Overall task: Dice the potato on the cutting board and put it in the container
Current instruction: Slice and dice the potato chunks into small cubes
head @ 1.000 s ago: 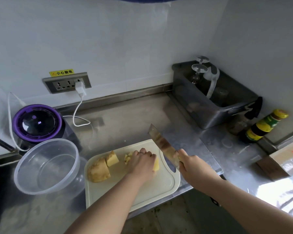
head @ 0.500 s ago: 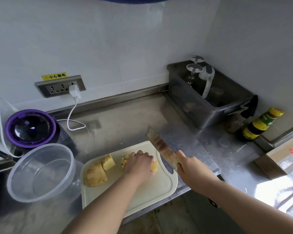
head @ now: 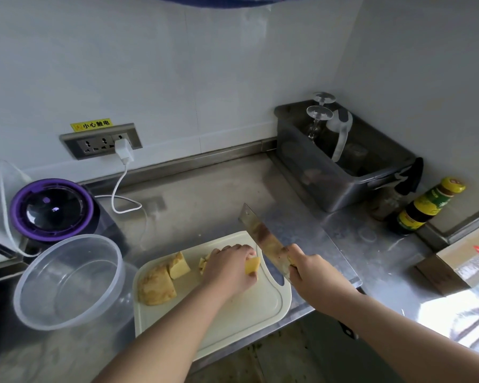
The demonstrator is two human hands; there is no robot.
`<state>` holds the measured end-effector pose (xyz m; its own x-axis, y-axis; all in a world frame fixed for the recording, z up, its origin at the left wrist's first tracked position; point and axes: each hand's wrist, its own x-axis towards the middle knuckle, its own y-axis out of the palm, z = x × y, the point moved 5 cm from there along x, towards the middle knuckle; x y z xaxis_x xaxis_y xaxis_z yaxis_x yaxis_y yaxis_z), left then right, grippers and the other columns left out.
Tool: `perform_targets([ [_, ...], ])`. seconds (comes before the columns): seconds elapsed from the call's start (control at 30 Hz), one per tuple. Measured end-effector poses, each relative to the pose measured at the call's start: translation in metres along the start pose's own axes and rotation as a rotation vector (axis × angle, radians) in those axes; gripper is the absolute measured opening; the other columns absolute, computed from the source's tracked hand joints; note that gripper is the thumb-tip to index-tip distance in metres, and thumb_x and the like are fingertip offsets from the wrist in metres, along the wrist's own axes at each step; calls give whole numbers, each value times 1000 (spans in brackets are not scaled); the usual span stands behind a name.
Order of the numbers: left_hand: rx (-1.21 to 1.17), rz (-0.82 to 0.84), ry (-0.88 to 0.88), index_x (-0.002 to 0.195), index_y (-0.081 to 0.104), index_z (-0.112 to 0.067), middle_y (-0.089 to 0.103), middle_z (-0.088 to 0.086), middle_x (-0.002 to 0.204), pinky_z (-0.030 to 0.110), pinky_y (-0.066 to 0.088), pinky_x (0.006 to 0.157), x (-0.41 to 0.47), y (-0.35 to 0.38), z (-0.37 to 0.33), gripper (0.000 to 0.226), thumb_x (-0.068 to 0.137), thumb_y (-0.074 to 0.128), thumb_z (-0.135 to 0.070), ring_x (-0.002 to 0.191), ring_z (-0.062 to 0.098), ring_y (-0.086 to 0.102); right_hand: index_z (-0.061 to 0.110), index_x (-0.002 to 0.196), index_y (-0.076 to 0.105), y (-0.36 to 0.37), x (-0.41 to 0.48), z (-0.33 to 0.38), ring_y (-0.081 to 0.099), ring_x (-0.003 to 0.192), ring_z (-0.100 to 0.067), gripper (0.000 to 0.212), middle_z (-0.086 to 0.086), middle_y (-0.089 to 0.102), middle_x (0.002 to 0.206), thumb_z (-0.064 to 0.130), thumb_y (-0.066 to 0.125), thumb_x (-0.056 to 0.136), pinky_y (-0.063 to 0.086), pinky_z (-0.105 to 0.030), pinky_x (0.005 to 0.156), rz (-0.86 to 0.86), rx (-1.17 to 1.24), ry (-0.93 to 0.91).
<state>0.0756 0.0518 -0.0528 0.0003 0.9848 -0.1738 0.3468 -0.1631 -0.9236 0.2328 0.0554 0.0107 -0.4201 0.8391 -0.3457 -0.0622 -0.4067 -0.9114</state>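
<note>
Left hand [head: 227, 268]: fingers [head: 238, 248] curled downward over a yellow potato piece [head: 252, 265], pinning it to the cutting board [head: 246, 313]. Only the right end of the piece shows past the knuckles.

Right hand [head: 313, 272]: fingers [head: 295, 251] wrapped tightly round the handle of a cleaver [head: 263, 236]; the handle is hidden inside the grip. The blade slants up and away toward the wall, its lower part just beside the right end of the held piece. Whether the edge touches the potato cannot be told.

Other potato on the board, left of the left hand: a few small cut bits [head: 203, 264] at the hand's far side, a wedge-shaped chunk [head: 179, 266], and a large uncut section [head: 156, 284] against that chunk, near the board's left edge.

The board lies on a steel tabletop [head: 205, 194], its near edge at the tabletop's front edge. The container [head: 25, 308], a clear round plastic tub, stands mouth up just left of the board.

Behind the container sits a purple-lidded appliance [head: 51, 207]. A white charger [head: 123, 150] is plugged into the wall socket strip [head: 101, 142], its cable lying on the tabletop. A grey bin [head: 343, 183] in the back right corner holds upturned stemmed glasses [head: 320, 114]. A yellow-capped bottle [head: 426, 208] stands to its right, and a cardboard box [head: 462, 261] lies at the right edge.
</note>
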Motion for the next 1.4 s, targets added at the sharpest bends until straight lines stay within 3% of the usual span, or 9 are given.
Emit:
perform_targets([
  [0.13,-487,-11,-136,127,55,-30,60,-9,112,26,50,87,-18,-18,20,45,84,67,-28,99,12,60,20,135,33,1,0,4,46,53,-8,30,6,46,70,24,32,105,29,-17,43,7,26,-16],
  [0.23,-609,20,-156,123,57,-32,61,-11,113,23,50,89,-44,-24,40,39,86,66,-26,103,9,60,21,138,31,5,-1,11,51,56,-8,33,8,49,74,25,32,106,32,-16,43,35,55,-33],
  [0.3,-566,79,-172,124,56,-31,59,-13,116,18,46,89,-66,-21,53,38,87,66,-25,108,5,57,21,143,28,9,-4,17,52,57,-7,38,9,51,78,26,32,106,34,-15,44,49,62,-63],
  [0.43,-284,127,-179,132,51,-30,45,-13,135,13,36,92,-108,-10,71,44,90,62,-23,116,3,47,24,150,18,21,-9,31,55,62,-6,46,1,60,108,28,33,106,41,-12,48,94,45,-126],
  [0.63,-8,128,-55,142,40,-28,37,-11,148,25,36,105,-127,-1,72,52,94,54,-19,128,11,45,23,141,28,48,-19,50,50,57,-3,37,7,51,96,27,35,105,37,-11,46,168,-1,-187],
  [0.7,-23,112,-59,145,37,-28,36,-11,149,25,34,108,-130,2,76,56,93,56,-19,131,11,43,22,139,31,55,-23,53,57,64,-8,35,4,54,98,26,36,105,48,-17,57,172,-27,-206],
  [0.83,-138,33,-213,144,36,-29,34,-12,147,27,46,99,-139,8,92,62,89,63,-30,124,12,49,24,137,28,71,-26,53,67,81,-17,35,-3,65,105,21,38,103,60,-35,76,211,-52,-166],
  [1.07,-148,-69,-290,123,60,-23,61,-7,123,24,47,96,-128,23,94,35,89,65,-31,108,9,58,24,134,30,85,-32,64,66,82,-19,37,-4,65,104,12,41,100,59,-36,76,232,-72,-184],
  [1.4,-128,-150,-225,127,58,-21,55,-6,128,26,46,92,-107,25,86,34,93,59,-23,114,15,56,27,136,30,86,-22,62,65,76,-17,46,-2,61,93,9,47,97,60,-35,73,219,-99,-210],
])
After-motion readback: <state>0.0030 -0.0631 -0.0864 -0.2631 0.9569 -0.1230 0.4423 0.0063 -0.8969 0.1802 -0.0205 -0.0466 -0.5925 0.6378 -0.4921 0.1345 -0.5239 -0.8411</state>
